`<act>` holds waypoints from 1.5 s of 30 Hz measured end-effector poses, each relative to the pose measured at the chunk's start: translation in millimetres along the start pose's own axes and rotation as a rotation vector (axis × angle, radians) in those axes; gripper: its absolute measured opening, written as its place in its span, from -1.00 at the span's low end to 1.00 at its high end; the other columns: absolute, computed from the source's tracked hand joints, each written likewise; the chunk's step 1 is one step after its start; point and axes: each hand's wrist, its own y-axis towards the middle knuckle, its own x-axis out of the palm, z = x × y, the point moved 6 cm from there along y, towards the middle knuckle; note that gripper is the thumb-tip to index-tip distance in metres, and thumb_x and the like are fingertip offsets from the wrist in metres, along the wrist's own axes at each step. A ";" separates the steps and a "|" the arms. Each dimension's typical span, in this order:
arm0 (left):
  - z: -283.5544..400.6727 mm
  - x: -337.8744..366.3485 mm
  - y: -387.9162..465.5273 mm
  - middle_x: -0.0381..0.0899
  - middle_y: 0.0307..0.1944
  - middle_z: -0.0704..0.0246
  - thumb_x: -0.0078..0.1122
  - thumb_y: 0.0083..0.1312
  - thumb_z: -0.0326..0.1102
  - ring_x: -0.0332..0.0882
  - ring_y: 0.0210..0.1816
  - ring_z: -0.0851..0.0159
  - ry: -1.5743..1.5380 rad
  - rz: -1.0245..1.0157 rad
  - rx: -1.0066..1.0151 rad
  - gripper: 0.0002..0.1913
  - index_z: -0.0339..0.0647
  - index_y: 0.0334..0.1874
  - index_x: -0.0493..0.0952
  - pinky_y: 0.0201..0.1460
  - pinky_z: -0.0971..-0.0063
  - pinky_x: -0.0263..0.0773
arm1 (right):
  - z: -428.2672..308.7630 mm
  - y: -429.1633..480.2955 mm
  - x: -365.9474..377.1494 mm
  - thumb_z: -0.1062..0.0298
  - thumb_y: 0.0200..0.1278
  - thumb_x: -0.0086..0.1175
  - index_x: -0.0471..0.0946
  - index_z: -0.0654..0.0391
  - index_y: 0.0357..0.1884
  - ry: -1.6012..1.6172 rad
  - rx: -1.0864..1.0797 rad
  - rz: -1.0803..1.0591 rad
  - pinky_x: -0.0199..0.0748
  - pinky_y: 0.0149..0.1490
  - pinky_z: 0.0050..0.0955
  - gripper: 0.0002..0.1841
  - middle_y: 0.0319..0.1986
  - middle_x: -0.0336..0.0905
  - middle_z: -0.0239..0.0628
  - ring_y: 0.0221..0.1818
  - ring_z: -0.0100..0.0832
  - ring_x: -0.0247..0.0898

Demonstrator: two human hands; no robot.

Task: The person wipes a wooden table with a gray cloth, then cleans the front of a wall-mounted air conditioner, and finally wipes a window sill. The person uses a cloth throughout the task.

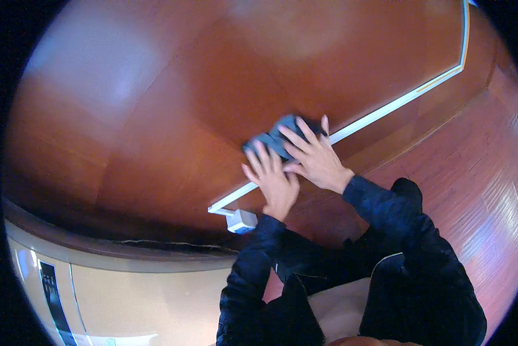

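A dark grey-blue cloth (280, 135) lies bunched against a reddish-brown wooden panel (176, 108), over a white trim strip (384, 110). My left hand (276, 181) presses on the lower left part of the cloth with its fingers spread. Close beside it, to the upper right, my right hand (315, 160) rests on the other part of the cloth, fingers also spread. Both palms are turned towards the panel. The thumbs are near each other. The cloth is partly hidden under the fingers.
A small white box (241, 221) sits at the lower left end of the trim. Reddish wooden flooring (471, 194) spreads out on the right. At the lower left are a cream surface (155, 298) and a dark panel with markings (53, 289).
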 end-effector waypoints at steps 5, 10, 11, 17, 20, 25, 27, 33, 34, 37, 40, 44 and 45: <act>63.4 60.0 -10.3 0.01 0.76 0.09 0.29 0.20 -0.31 -0.19 0.76 -0.25 -0.150 -0.245 0.069 -0.08 -0.28 0.68 0.22 0.66 -0.49 -0.40 | 86.8 -78.4 4.9 -0.15 0.45 0.23 0.50 0.07 0.50 -0.089 0.257 -0.130 -0.49 0.57 0.69 -0.29 0.73 -0.03 -0.23 0.74 0.12 -0.19; 110.7 3.2 87.7 0.00 0.76 0.02 0.28 0.19 -0.31 -0.21 0.76 -0.29 -0.223 0.062 0.231 -0.12 -0.28 0.65 0.29 0.63 -0.54 -0.42 | 130.6 -25.2 -77.5 -0.01 0.43 0.29 0.49 0.13 0.50 -0.094 0.200 0.285 -0.61 0.59 0.64 -0.30 0.74 -0.04 -0.12 0.75 0.21 -0.23; 111.9 -16.9 109.2 0.01 0.76 0.02 0.27 0.19 -0.30 -0.20 0.76 -0.27 -0.224 0.114 0.246 -0.12 -0.28 0.65 0.30 0.62 -0.55 -0.42 | 130.4 -2.3 -95.2 -0.03 0.45 0.28 0.48 0.14 0.51 -0.144 0.181 0.334 -0.59 0.58 0.63 -0.30 0.74 -0.03 -0.11 0.75 0.22 -0.21; 54.5 -139.3 179.9 0.18 0.71 0.09 0.24 0.25 -0.26 -0.07 0.75 -0.14 -0.074 0.492 0.240 -0.33 -0.15 0.48 0.51 0.62 -0.53 -0.36 | 67.4 119.7 -168.3 -0.21 0.53 0.16 0.49 -0.12 0.56 -0.217 -0.021 0.550 -0.54 0.55 0.68 -0.32 0.72 0.05 -0.25 0.75 0.14 -0.20; -9.2 -171.5 171.8 0.22 0.69 0.13 0.23 0.26 -0.26 -0.02 0.75 -0.11 -0.015 0.544 0.209 -0.38 -0.13 0.43 0.55 0.63 -0.51 -0.38 | 6.6 155.1 -159.3 -0.19 0.49 0.21 0.51 -0.16 0.55 -0.238 -0.103 0.532 -0.52 0.56 0.67 -0.33 0.71 0.09 -0.28 0.72 0.13 -0.10; -127.2 -190.8 115.9 0.16 0.74 0.16 0.17 0.31 -0.28 -0.06 0.77 -0.10 0.002 0.530 0.123 -0.39 -0.08 0.47 0.53 0.68 -0.41 -0.46 | -101.8 184.9 -102.0 -0.22 0.30 0.34 0.54 -0.23 0.52 -0.135 -0.207 0.453 -0.50 0.54 0.74 -0.25 0.68 0.16 -0.38 0.71 0.05 -0.08; -167.0 -192.2 93.9 0.10 0.76 0.12 0.19 0.32 -0.27 -0.12 0.78 -0.14 0.036 0.512 0.081 -0.34 -0.07 0.54 0.46 0.69 -0.37 -0.47 | -131.0 193.5 -74.9 -0.23 0.26 0.37 0.52 -0.26 0.54 -0.108 -0.220 0.366 -0.51 0.52 0.79 -0.21 0.69 0.13 -0.45 0.72 -0.01 -0.12; -277.8 -217.6 43.4 -0.09 0.81 0.12 0.23 0.40 -0.19 -0.25 0.80 -0.11 0.104 0.447 -0.036 -0.22 -0.01 0.69 0.27 0.71 -0.30 -0.48 | -202.4 207.1 -19.2 -0.24 0.34 0.31 0.49 -0.21 0.57 -0.025 -0.368 0.407 -0.47 0.50 0.83 -0.22 0.69 0.12 -0.44 0.71 0.01 -0.12; -286.9 -214.3 34.5 -0.12 0.82 0.09 0.23 0.41 -0.17 -0.28 0.80 -0.13 0.098 0.423 -0.039 -0.21 -0.03 0.71 0.23 0.72 -0.29 -0.48 | -207.0 202.4 -9.8 -0.19 0.37 0.27 0.51 -0.04 0.53 0.008 -0.388 0.410 -0.44 0.53 0.81 -0.24 0.66 0.16 -0.39 0.72 -0.03 -0.13; -301.1 -192.8 1.9 -0.14 0.81 0.04 0.24 0.40 -0.17 -0.28 0.80 -0.15 0.066 0.431 -0.059 -0.19 -0.08 0.71 0.22 0.71 -0.31 -0.46 | -220.8 179.7 21.2 -0.18 0.38 0.26 0.50 -0.04 0.54 0.001 -0.408 0.292 -0.43 0.56 0.77 -0.24 0.66 0.16 -0.39 0.73 -0.09 -0.13; -294.1 -147.4 -39.0 -0.13 0.79 -0.08 0.27 0.37 -0.18 -0.28 0.79 -0.24 0.039 0.372 -0.075 -0.16 -0.20 0.69 0.19 0.71 -0.34 -0.41 | -219.9 140.5 61.8 -0.22 0.38 0.23 0.46 0.04 0.57 -0.017 -0.415 0.097 -0.37 0.60 0.66 -0.19 0.66 0.16 -0.39 0.74 -0.17 -0.16; -267.7 -85.6 -93.8 -0.08 0.77 -0.11 0.25 0.33 -0.17 -0.26 0.78 -0.28 -0.032 0.250 -0.128 -0.18 -0.26 0.64 0.23 0.71 -0.32 -0.41 | -204.5 80.8 111.4 -0.19 0.40 0.23 0.43 0.06 0.59 0.006 -0.378 -0.197 -0.40 0.63 0.60 -0.18 0.69 0.07 -0.45 0.74 -0.23 -0.15; -262.0 -71.3 -105.6 -0.07 0.77 -0.09 0.24 0.32 -0.19 -0.25 0.78 -0.26 -0.049 0.189 -0.177 -0.20 -0.28 0.62 0.27 0.72 -0.31 -0.41 | -199.9 68.7 118.3 -0.19 0.41 0.23 0.43 0.06 0.59 -0.017 -0.385 -0.194 -0.40 0.64 0.60 -0.18 0.69 0.07 -0.46 0.74 -0.24 -0.15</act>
